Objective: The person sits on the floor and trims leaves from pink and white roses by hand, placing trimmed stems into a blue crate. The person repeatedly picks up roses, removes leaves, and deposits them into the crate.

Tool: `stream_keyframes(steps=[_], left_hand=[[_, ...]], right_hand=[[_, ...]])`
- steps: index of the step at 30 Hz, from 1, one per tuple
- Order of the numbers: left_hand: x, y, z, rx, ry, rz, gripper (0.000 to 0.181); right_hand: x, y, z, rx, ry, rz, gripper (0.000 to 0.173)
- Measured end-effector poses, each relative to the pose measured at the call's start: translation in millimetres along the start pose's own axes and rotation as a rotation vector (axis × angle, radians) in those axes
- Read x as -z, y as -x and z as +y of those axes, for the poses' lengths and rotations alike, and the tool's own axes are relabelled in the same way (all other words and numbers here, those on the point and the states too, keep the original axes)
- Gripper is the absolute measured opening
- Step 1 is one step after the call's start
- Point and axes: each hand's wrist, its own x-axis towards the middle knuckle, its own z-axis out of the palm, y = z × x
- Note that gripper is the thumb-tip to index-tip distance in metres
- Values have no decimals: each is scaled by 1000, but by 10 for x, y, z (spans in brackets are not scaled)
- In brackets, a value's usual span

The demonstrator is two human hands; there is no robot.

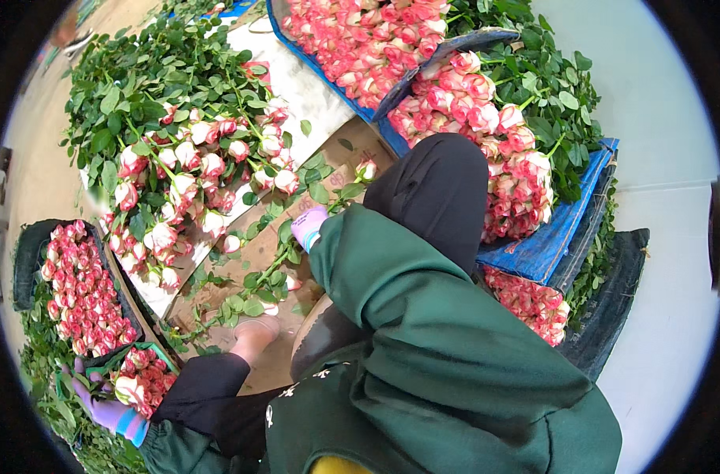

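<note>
My left hand (102, 403), in a purple glove with a striped cuff, is at the lower left against a small bunch of pink-and-white roses (142, 379). Its fingers are spread around the leaves; whether they grip is unclear. My right hand (310, 227), in a lavender glove, is near the middle, partly covered by the green sleeve. It touches leafy rose stems, and a single rose (366, 170) lies just beyond it; its fingers are hidden. A large heap of loose leafy roses (183, 188) lies on a white sheet (318, 106) ahead of me.
Blue-edged wraps (547, 237) with packed roses (502, 154) stand at the right. Another dark wrap holds roses (86, 284) at the left. Cut stems and leaves (253, 293) litter the brown board (289, 222) near my foot (256, 335). A pale wall (662, 255) rises at the far right.
</note>
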Motion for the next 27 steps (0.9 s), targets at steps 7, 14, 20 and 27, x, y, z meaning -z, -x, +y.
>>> stream_keyframes(steps=[7,14,20,27], left_hand=[[-148,280,280,-20,-18,-162,48],[-69,531,169,197,572,-486,39],[-229,925,36,193,604,-624,41],[-442,1000,452,-63,499,-645,35]], right_hand=[[804,192,341,4,-339,191,21],[2268,787,-194,635,-1338,60,34],[3010,1102,-946,895,-1208,-5,34],[3237,634,-1555,1467,-79,806,26]])
